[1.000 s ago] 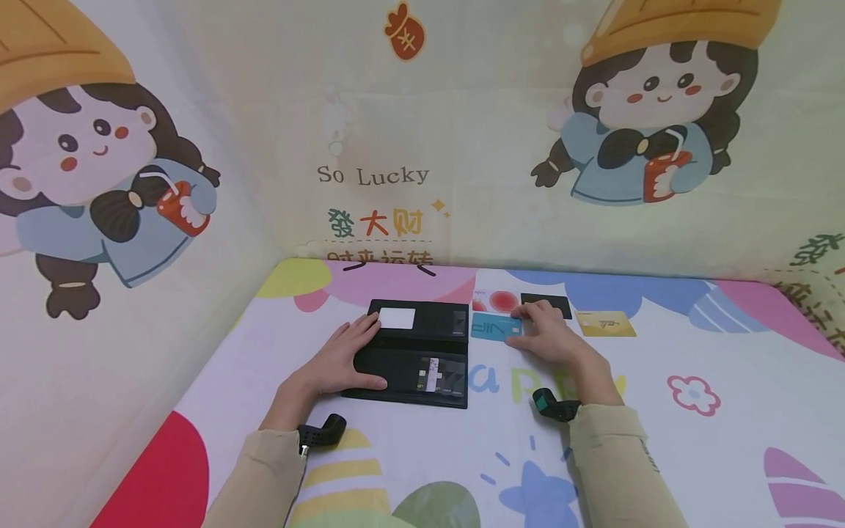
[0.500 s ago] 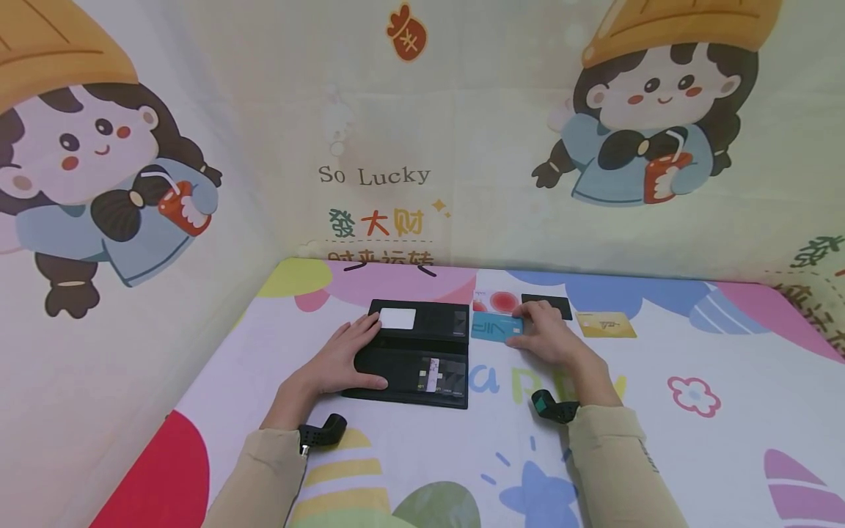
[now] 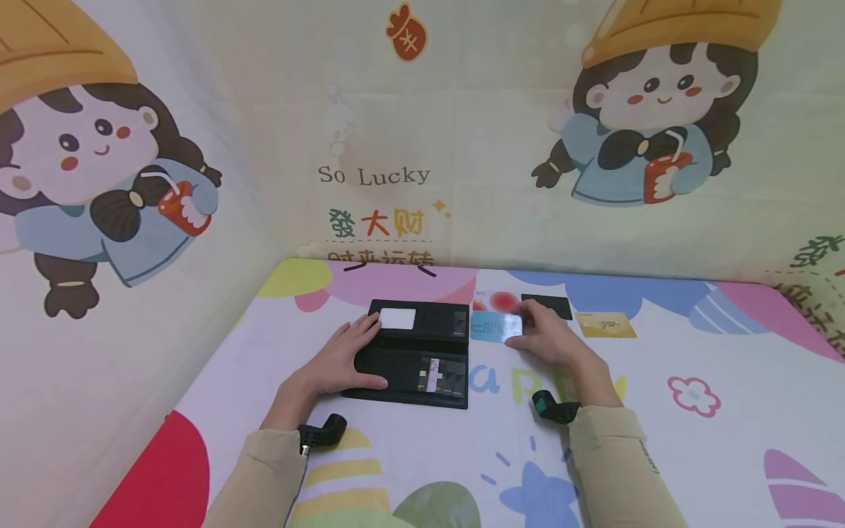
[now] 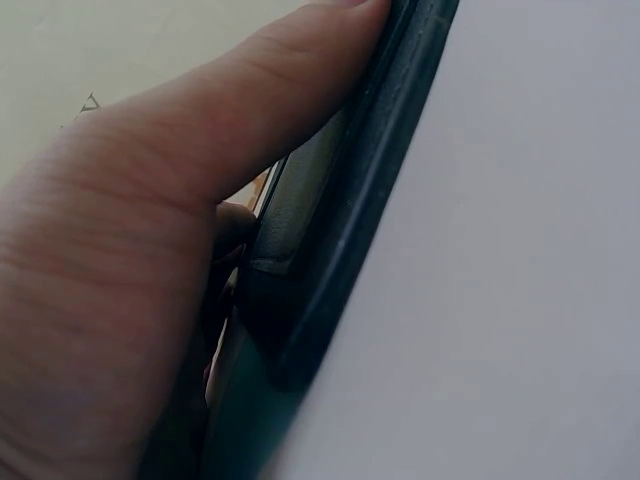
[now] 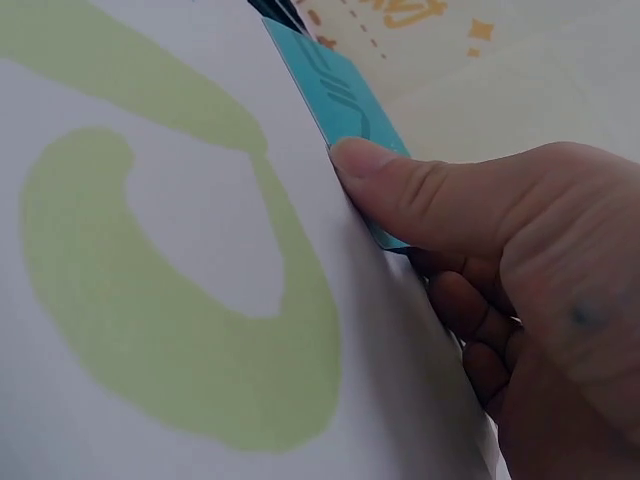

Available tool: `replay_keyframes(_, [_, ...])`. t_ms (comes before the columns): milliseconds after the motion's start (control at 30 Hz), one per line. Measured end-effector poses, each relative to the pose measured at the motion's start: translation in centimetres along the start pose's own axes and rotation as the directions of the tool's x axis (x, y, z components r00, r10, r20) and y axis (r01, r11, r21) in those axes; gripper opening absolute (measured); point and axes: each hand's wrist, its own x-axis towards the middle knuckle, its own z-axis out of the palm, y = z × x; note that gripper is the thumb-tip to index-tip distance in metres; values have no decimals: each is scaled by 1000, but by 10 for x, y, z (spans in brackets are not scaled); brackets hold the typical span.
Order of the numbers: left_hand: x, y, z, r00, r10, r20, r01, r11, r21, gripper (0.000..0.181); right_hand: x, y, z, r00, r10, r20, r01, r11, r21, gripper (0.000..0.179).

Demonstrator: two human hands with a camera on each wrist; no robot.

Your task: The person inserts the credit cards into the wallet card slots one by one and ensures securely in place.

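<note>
An open black card wallet [image 3: 396, 370] lies flat on the table, with a white card [image 3: 397, 318] in its upper half and clear-fronted slots in both halves. My left hand [image 3: 333, 359] rests on the wallet's left side with fingers spread and the thumb over the lower half. In the left wrist view, the thumb [image 4: 270, 95] lies across the wallet edge [image 4: 345, 230]. My right hand [image 3: 553, 334] pinches the right end of a blue VIP card [image 3: 490, 327], just right of the wallet. The right wrist view shows the thumb on the card's face [image 5: 340, 95].
Behind the blue card lie a white card with a red circle [image 3: 503, 301] and a black card [image 3: 557, 306]. A gold card [image 3: 605, 324] lies farther right. The patterned tablecloth [image 3: 713, 455] meets a printed backdrop [image 3: 488, 147] at the back and left.
The blue card's face has turned paler and shinier, so its tilt has changed slightly in my right hand. My left hand and the wallet stay put.
</note>
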Motion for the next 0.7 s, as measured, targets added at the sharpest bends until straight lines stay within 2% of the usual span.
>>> replay_keyframes(300, [0, 0, 1, 1000, 19, -7, -19, 1000, -1, 115, -1, 4, -1, 999, -46, 25, 46, 999, 11, 71])
replay_keyframes(533, [0, 1, -1, 1000, -9, 12, 9, 1000, -3, 114, -3, 5, -5, 996, -79, 42, 78, 997, 15, 72])
replay_keyframes(700, [0, 2, -2, 1000, -11, 13, 11, 1000, -7, 113, -4, 5, -5, 996, -74, 42, 73, 997, 13, 72])
